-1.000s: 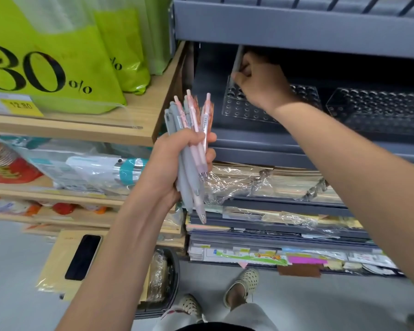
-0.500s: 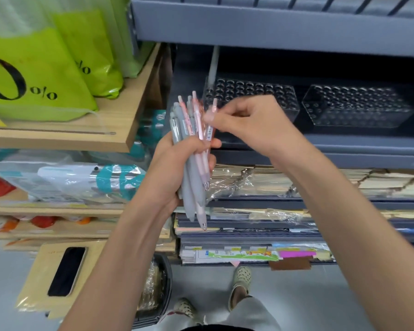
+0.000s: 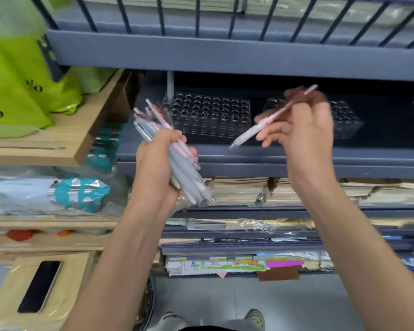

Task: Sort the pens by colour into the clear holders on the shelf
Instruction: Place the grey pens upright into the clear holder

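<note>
A stationery shop: grey metal shelving (image 3: pixel 249 56) stacked with wrapped notebooks (image 3: pixel 285 189), green bags (image 3: pixel 22 91) printed with a percent-off discount

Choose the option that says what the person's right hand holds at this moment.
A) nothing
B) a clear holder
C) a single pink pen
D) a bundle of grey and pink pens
C: the right hand pinches one pink pen in front of the shelf, while the left hand grips the bundle of pens.
</note>
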Demonstrator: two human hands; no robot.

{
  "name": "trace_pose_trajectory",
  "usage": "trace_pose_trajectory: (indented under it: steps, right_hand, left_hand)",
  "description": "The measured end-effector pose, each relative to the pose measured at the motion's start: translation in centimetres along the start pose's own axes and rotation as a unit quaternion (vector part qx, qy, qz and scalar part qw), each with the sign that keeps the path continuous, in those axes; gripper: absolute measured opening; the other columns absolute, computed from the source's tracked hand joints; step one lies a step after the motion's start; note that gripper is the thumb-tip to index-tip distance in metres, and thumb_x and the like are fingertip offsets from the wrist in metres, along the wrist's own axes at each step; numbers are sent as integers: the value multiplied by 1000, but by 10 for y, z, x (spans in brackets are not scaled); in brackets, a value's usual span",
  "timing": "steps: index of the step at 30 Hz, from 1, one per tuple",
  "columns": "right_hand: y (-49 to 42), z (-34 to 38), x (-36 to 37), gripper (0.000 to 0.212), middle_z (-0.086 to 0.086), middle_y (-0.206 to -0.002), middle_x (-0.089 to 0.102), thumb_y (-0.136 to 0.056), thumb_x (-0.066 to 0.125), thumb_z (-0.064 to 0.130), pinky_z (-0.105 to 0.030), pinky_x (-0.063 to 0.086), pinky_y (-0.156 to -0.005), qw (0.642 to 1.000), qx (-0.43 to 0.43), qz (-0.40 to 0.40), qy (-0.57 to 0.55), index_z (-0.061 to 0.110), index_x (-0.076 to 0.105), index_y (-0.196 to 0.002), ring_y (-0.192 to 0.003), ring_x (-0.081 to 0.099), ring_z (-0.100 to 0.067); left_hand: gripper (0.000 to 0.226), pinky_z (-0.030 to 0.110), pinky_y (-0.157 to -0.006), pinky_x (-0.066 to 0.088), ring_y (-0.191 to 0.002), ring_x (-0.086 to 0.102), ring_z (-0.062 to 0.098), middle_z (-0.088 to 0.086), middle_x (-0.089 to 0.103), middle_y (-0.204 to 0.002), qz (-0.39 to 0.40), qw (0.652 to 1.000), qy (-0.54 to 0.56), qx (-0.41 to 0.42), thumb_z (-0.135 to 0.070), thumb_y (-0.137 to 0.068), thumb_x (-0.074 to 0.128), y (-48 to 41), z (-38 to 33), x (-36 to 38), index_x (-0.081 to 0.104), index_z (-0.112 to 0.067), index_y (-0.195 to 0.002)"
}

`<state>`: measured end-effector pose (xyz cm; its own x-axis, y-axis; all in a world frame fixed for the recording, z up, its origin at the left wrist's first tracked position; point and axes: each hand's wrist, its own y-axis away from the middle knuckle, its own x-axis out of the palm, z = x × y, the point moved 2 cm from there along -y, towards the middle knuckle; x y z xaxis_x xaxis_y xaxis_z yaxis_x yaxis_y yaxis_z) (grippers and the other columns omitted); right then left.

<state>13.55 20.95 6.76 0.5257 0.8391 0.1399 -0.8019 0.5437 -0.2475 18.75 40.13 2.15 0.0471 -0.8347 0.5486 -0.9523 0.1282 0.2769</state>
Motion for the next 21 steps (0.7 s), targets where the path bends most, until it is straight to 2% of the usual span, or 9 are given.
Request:
trace_pose_trajectory:
  steps: [4,7,10,11,13,14,17,19,21]
  right_hand:
    - [-29,0,-45,11,-14,-85,72,-100,39,6,-35,57,-65,996,-43,-76,-29,16,42,-104,-67,70,-28]
    - [-48,-3,-60,25,-10,-87,66,-95,45,-4,-39,57,-74,992,-82,-72,-59,12,38,-113,-68,67,-22]
    - [-70,-8,-62,17,-7,-75,63,-95,44,4,-37,53,-66,986,-54,-59,-147,10,39,-110,-64,59,-23]
    - [-78,-10,-61,12,-7,-72,62,-98,39,1,-35,52,-63,984,-37,-58,-162,10,42,-106,-62,57,-23]
    - [-93,-13,-64,29,-1,-64,64,-97,34,-11,-31,50,-60,993,-37,-64,-89,12,51,-91,-59,57,-19]
    - [-98,-17,-65,36,5,-61,65,-94,36,-13,-31,51,-63,997,-48,-52,-7,15,55,-82,-60,59,-16]
    - [-111,-26,-66,50,14,-64,67,-88,44,-6,-39,55,-81,975,-77,3,207,27,65,-58,-74,63,-15]
    - [-116,-26,-63,53,21,-68,68,-89,44,1,-37,53,-87,960,-100,41,260,37,69,-58,-82,65,-15]
    - [-119,-25,-56,39,16,-79,69,-91,46,12,-40,51,-95,939,-109,88,313,30,68,-66,-90,66,-17]
  left_hand:
    - [21,25,-49,50,-50,61,17,1,64,-57,21,997,-72,30,-13,-88,63,0,13,18,52,-4,-103]
    - [30,28,-50,51,-53,63,18,1,64,-59,44,992,-106,45,-15,-79,68,1,20,34,51,-7,-102]
    - [31,30,-50,51,-51,62,20,3,64,-58,66,988,-131,41,-14,-75,69,-3,23,51,48,-11,-97]
    - [34,30,-50,50,-50,62,20,5,64,-58,65,987,-142,38,-16,-73,70,-5,23,57,48,-11,-97]
    - [43,29,-51,51,-51,63,22,8,65,-59,59,984,-164,28,-18,-68,70,-10,25,66,50,-4,-103]
    - [45,29,-52,51,-52,65,22,9,66,-59,55,983,-173,23,-18,-68,69,-13,27,69,52,0,-105]
    - [30,27,-54,53,-53,67,21,7,66,-55,27,984,-176,24,-11,-78,64,-23,34,76,59,3,-103]
    - [15,28,-54,53,-51,67,20,4,65,-52,5,987,-155,30,-6,-85,61,-28,37,81,59,-1,-98]
    - [14,26,-51,53,-46,65,17,0,63,-49,-3,989,-143,34,-5,-88,60,-31,40,87,56,0,-100]
